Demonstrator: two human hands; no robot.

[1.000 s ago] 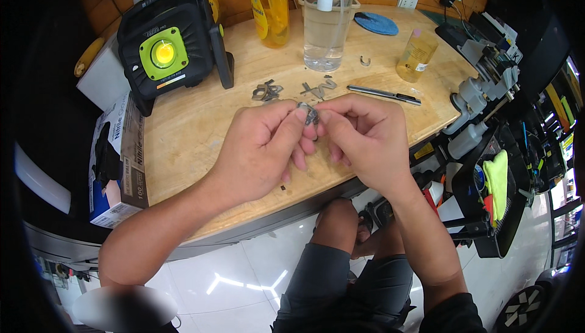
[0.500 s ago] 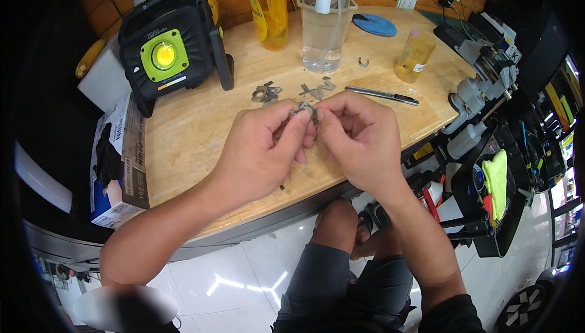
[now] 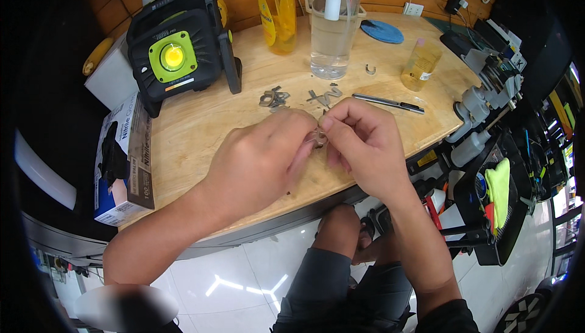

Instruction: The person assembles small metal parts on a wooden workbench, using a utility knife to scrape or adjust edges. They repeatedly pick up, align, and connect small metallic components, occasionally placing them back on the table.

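Head view: a small greyish piece sits between both hands above the wooden tabletop, right hand pinched closed beside it, left hand curled, its fingertips hidden, grip unclear.

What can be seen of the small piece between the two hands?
The small piece looks greyish and partly shiny, with a curved, loop-like outline; perhaps metal. It is held above the wooden tabletop. The right hand has thumb and forefinger pinched at its upper edge; the left hand adjoins it, fingertips hidden. Blur and fingers obscure its full shape.
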